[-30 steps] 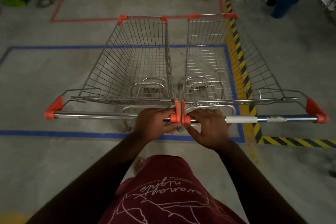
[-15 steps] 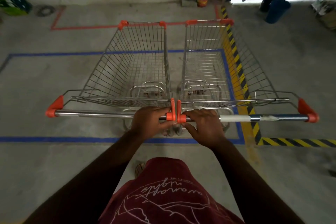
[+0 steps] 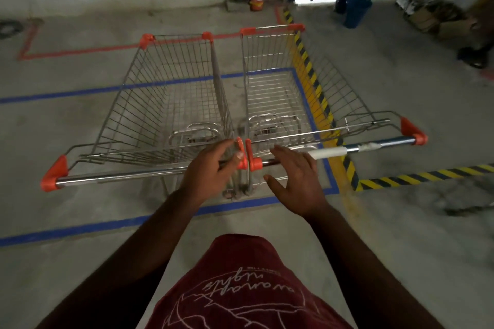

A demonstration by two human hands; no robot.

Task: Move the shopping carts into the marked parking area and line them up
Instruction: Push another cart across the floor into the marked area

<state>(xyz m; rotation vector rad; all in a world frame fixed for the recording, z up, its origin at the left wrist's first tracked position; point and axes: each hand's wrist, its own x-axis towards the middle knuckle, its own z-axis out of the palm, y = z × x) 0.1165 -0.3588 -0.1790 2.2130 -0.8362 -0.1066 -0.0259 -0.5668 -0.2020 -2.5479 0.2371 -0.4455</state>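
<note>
Subject wears a dark red garment point(image 3: 248, 286) bearing a white line-drawn graphic with cursive lettering, seen upside down from above. Both forearms are bare to the frame edge; no sleeves visible. The hands carry no gloves, rings or wristwear

Both forearms reach forward, close together. The left hand point(image 3: 211, 168) has loosely bent fingers (thumb tip showing), gripping nothing. The right hand point(image 3: 295, 181) is spread flat, fingers straight, thumb out.
</note>
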